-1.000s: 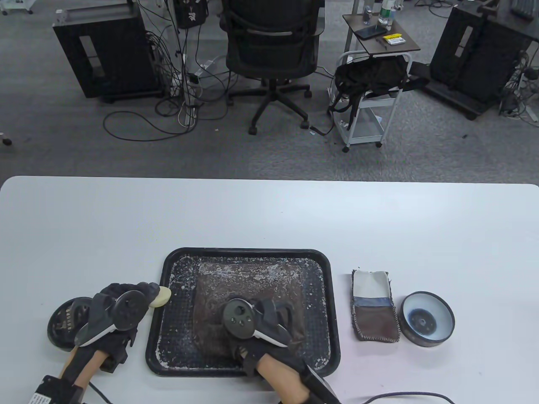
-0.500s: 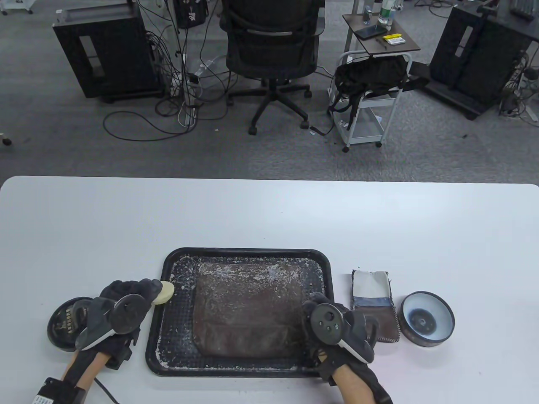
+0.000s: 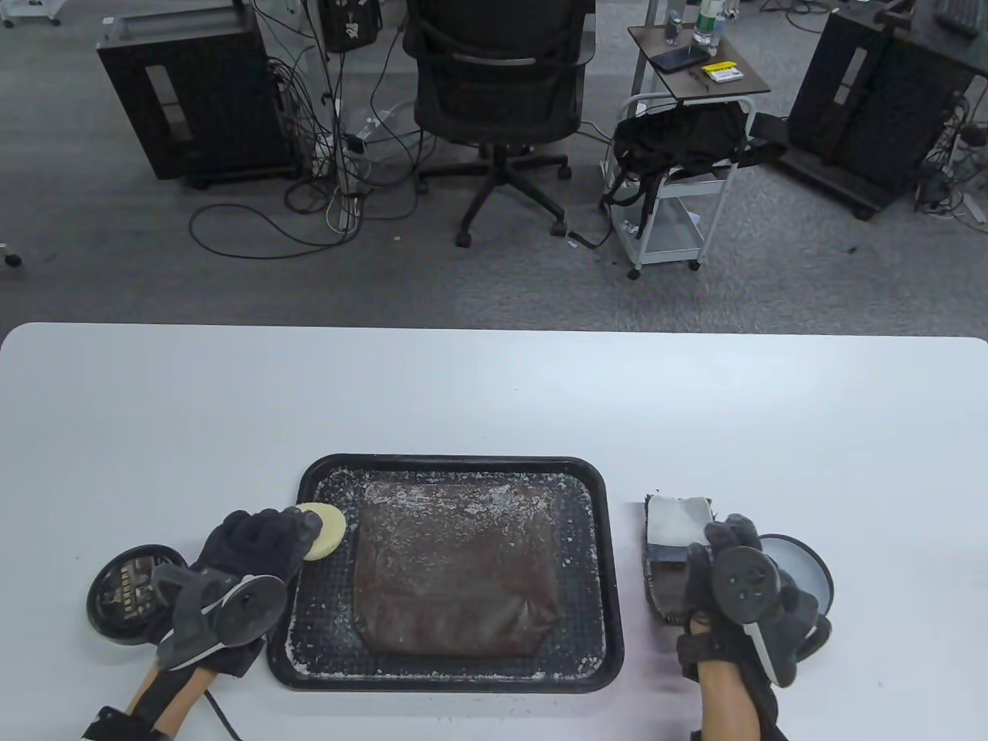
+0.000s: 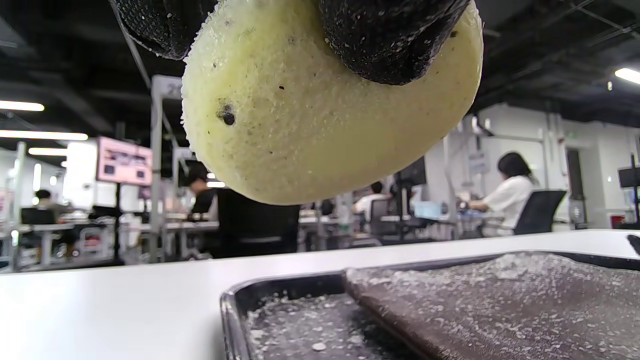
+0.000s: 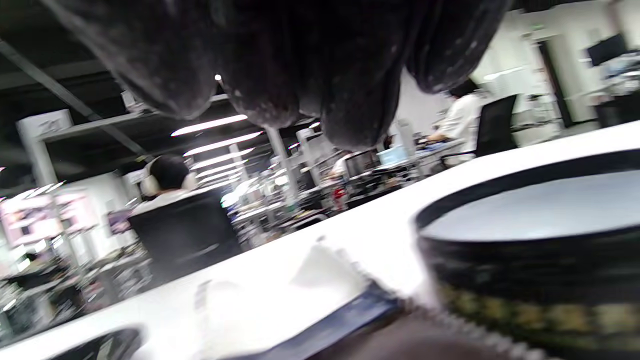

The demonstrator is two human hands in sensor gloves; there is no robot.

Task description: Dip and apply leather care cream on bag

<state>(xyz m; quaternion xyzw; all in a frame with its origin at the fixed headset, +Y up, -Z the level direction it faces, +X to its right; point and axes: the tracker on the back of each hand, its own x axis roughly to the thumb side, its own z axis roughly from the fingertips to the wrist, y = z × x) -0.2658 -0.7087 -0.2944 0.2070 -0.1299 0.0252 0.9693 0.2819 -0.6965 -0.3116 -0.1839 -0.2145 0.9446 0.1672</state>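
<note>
While the left hand (image 3: 258, 544) pinches a round yellow sponge (image 3: 323, 530) between curled fingers (image 4: 385, 40), the sponge hangs above the left edge of the black tray (image 3: 610, 587), clear of it in the left wrist view. Inside the tray lies the brown leather bag (image 3: 455, 571), flat, at lower centre of the table view. White flecks cover the bag's upper part and the tray floor around it.

At lower left of that view, a round black lid (image 3: 123, 594) rests on the table, just beside the left hand.

At lower right, the open cream tin (image 3: 803, 559) shows a pale inner wall; the right hand (image 3: 741, 594) partly covers it. That hand is over the tin and the patchwork cloth (image 3: 675, 532), which lies between tray and tin. Fingers appear loosely curled with nothing seen in them; contact with tin or cloth cannot be determined. The right wrist view is blurred.

All items sit on a white table (image 3: 494, 394). Beyond it, in the upper half of the frame: grey carpet, 1 black office chair (image 3: 498, 85), loose cables, 2 black cabinets, and a white trolley (image 3: 679, 216) carrying a dark bag.
</note>
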